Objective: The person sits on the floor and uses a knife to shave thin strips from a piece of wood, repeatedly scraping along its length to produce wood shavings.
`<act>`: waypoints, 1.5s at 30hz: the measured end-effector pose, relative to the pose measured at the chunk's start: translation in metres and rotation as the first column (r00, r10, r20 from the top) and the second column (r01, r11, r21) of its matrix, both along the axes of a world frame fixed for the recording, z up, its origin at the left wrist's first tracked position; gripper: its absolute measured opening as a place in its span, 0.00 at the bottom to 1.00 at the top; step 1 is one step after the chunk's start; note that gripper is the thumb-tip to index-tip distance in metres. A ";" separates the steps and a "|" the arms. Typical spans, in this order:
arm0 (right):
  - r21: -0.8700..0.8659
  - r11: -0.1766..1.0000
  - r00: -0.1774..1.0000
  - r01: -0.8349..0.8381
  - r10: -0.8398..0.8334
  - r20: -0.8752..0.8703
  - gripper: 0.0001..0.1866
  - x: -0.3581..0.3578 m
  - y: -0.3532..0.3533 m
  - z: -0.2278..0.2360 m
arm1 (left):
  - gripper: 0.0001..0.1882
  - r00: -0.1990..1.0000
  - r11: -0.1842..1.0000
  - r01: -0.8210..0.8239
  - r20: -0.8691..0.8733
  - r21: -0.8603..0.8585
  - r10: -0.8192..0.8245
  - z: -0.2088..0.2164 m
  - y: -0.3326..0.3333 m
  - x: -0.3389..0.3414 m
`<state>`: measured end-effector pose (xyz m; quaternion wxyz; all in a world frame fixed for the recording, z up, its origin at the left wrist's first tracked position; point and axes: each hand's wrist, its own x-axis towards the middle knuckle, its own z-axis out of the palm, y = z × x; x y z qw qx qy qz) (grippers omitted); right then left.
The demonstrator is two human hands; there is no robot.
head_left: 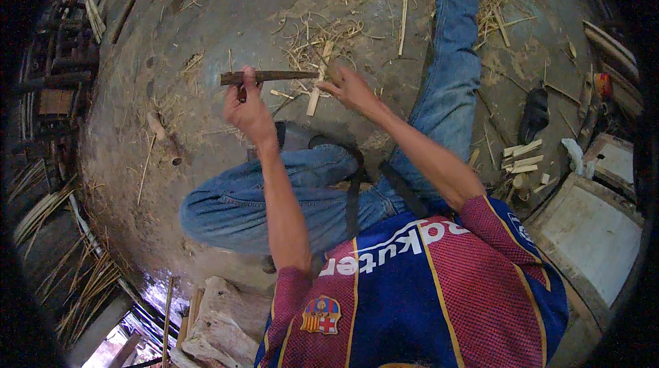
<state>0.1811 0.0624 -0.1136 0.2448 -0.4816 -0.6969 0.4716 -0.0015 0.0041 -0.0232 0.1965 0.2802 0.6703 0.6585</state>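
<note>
Left fingers [250, 78] around a long dark-brown piece [285, 75], right fingers [330, 86] at its narrow end, pale shavings [349, 29] on the floor [233, 18]

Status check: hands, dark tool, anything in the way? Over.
Left hand gripping dark tapered tool near wider end. Right hand by narrow end, grip unclear. Pale flat strip near tip; curled shavings beyond, possibly obstructing.

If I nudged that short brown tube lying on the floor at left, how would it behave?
The tube would probably roll, since its body looks round. It may be light for its size: the near end shows a dark hollow. It looks woody, so likely stiff.
</note>
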 end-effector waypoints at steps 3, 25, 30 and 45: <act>-0.144 0.984 0.987 0.106 -0.087 0.137 0.26 0.026 -0.029 -0.039 | 0.13 0.999 1.000 -0.011 0.032 0.008 0.011 -0.010 0.006 0.003; -0.081 0.995 0.979 -0.063 0.046 -0.198 0.25 0.007 -0.079 0.001 | 0.20 0.954 0.968 -0.136 -0.290 -0.213 0.070 0.003 -0.005 -0.009; -0.119 0.970 0.976 -0.212 0.216 0.027 0.24 0.015 -0.082 0.033 | 0.21 0.955 0.985 -0.102 -0.291 -0.140 0.058 0.005 -0.011 -0.008; -0.157 0.980 0.965 -0.120 0.152 0.212 0.28 0.046 -0.064 -0.029 | 0.16 0.947 0.985 -0.093 -0.318 -0.144 0.043 -0.003 -0.004 -0.016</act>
